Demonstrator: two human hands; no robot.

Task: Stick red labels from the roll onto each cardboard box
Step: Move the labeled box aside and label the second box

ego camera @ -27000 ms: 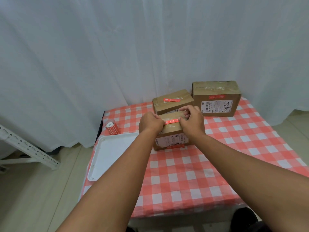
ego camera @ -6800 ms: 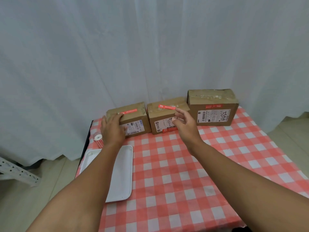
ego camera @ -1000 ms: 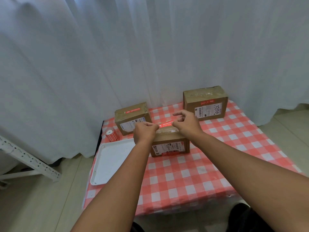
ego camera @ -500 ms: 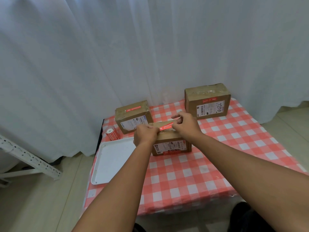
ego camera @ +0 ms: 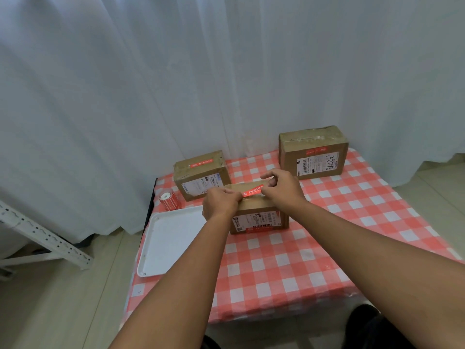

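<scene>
Red label (ego camera: 252, 192) stretched across top of near cardboard box (ego camera: 259, 217), mid-counter (ego camera: 289, 268). Left hand (ego camera: 218, 204) pinches its left end, right hand (ego camera: 281, 188) pinches its right end. Label roll (ego camera: 169, 199) upright at back-left corner, beside white tray (ego camera: 161, 248).

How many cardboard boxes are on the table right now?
3. The nearest box sits mid-table under both hands, the left box stands at the back by the label roll, and the largest box stands at the back right corner.
</scene>
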